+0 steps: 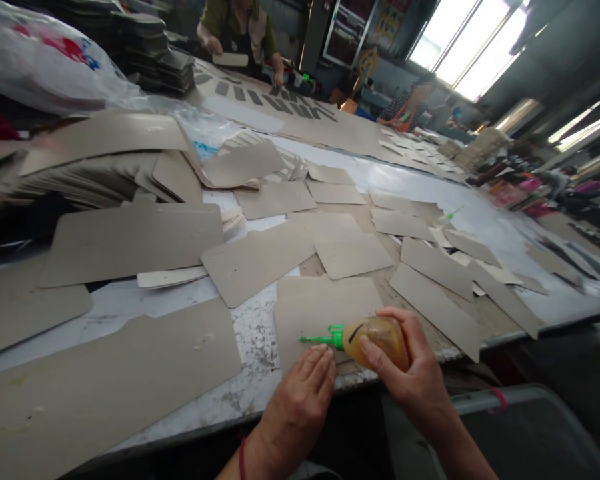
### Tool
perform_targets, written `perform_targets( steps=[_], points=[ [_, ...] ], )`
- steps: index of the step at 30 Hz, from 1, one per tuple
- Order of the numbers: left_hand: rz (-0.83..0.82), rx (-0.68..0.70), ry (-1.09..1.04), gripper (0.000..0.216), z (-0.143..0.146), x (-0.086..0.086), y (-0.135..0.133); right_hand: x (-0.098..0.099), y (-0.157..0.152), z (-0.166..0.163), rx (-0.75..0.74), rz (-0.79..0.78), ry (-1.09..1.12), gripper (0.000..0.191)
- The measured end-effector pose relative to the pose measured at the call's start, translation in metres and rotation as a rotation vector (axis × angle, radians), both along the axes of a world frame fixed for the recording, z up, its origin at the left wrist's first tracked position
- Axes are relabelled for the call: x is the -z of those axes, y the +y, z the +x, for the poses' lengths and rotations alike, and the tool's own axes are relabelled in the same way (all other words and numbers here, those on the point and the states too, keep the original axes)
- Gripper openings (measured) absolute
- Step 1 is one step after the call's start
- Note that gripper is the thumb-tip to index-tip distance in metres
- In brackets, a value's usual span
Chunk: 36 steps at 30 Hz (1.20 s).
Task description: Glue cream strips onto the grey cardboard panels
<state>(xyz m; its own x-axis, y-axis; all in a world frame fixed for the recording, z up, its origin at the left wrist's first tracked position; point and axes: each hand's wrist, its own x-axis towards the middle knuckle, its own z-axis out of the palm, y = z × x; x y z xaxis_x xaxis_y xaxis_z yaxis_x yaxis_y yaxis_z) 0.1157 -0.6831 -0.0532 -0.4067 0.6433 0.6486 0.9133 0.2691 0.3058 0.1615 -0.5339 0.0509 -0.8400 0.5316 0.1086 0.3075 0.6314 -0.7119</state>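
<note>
My right hand [415, 367] is wrapped round a squeeze bottle [377, 337] of amber liquid, probably glue. The bottle lies nearly level, its green nozzle [320, 339] pointing left over a beige panel [300, 310] at the table's front edge. Just below the nozzle is my left hand [300, 400], fingers pressed together and bent at the front edge of that panel. What those fingertips hold, if anything, is hidden. Another beige panel [180, 353] with a few small marks lies left of my hands.
Many beige panels cover the white table [260, 333], some overlapping. A thick stack [105, 173] and a plastic bag [45, 60] stand at the left. Two people [240, 33] work across the table. A grey bin [520, 427] sits below the front edge at the right.
</note>
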Motion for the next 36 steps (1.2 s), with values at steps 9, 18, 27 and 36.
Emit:
perform_targets(
  steps=[9,18,27,36],
  points=[
    [-0.007,-0.002,0.008,0.029,-0.001,-0.001,0.0,0.001,-0.004,-0.009,-0.014,0.194,0.096,0.037],
    [-0.014,-0.014,-0.01,0.031,0.0,-0.002,-0.001,-0.004,-0.005,-0.004,-0.072,0.206,0.05,0.036],
    [-0.027,-0.006,0.001,0.032,-0.001,-0.003,-0.002,-0.004,-0.009,-0.01,-0.099,0.343,0.138,0.035],
    [0.016,-0.03,0.002,0.032,0.001,-0.002,0.0,-0.009,-0.013,-0.007,-0.195,0.349,0.101,0.033]
  ],
)
